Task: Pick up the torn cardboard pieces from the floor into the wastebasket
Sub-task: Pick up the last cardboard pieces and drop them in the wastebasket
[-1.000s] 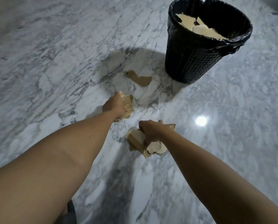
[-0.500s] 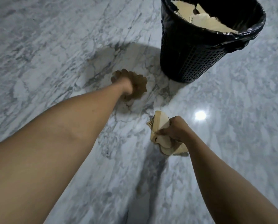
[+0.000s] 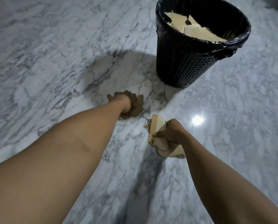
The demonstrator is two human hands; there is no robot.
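My left hand (image 3: 122, 102) reaches down to the marble floor, its fingers closed on brown torn cardboard pieces (image 3: 136, 105) in the shadow left of the wastebasket. My right hand (image 3: 172, 131) holds a bundle of pale torn cardboard pieces (image 3: 157, 126) just above the floor, nearer to me. The black mesh wastebasket (image 3: 183, 67) with a black liner stands at the upper right and holds several pale cardboard pieces (image 3: 198, 32).
Grey-veined white marble floor (image 3: 54, 54) spreads all around. A bright lamp reflection (image 3: 197, 119) shines to the right of my right hand. The wastebasket stands about one hand's length beyond both hands.
My left hand moved forward from its first scrap onto the brown piece near the wastebasket and closed on it. My right hand lifted and turned its pale bundle. The view shifted closer to the basket.
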